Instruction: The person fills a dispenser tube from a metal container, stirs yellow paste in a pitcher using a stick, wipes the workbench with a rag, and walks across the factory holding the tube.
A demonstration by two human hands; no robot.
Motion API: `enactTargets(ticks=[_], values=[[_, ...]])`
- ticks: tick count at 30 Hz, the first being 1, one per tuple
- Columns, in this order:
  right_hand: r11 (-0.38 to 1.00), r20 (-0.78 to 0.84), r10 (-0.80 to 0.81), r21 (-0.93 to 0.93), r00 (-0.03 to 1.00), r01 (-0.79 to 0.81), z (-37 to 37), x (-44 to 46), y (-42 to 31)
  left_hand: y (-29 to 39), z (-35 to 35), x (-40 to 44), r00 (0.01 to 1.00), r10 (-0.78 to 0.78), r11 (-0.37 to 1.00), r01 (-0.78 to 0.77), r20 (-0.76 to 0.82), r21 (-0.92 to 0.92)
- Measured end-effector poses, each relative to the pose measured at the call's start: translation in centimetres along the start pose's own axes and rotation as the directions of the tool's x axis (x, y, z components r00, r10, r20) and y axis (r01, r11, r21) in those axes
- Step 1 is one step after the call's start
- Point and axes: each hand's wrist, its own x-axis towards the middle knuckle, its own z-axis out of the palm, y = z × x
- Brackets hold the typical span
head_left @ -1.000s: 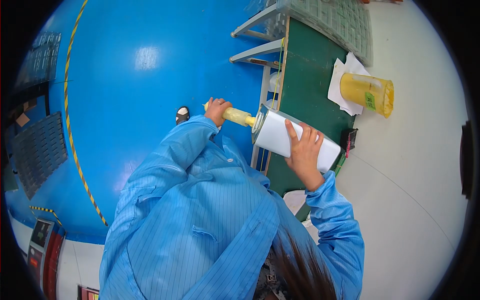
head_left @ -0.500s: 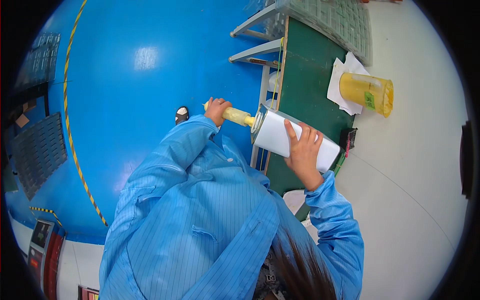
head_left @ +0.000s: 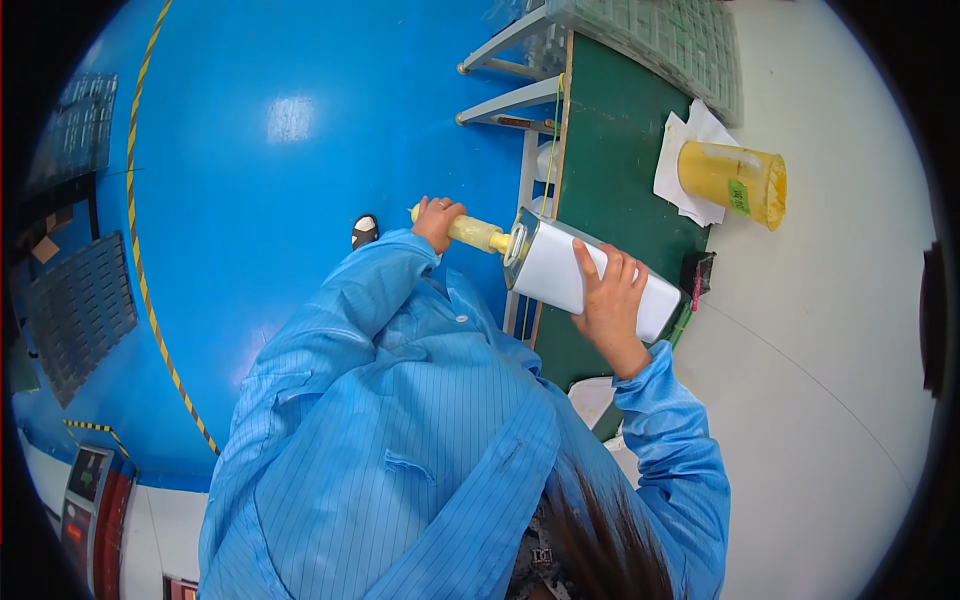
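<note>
While your left hand [head_left: 436, 224] wraps the yellowish tube [head_left: 475, 233] and your right hand [head_left: 614, 308] clasps the white tin [head_left: 550, 268] at the near left of the table [head_left: 620, 150], best hold both steadily aligned.

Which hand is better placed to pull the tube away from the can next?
Left, probably: the left hand grips the tube, whose yellow end meets the top of the can, while the right hand holds the can's side.
</note>
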Motion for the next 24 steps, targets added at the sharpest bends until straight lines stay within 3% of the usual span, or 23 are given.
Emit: enactTargets(ticks=[24], values=[[0.999, -0.036, -0.031, 0.032, 0.999, 0.033, 0.51, 0.82, -0.9, 0.2, -0.6, 0.04, 0.987, -0.087, 0.996, 0.082, 0.137, 0.039]])
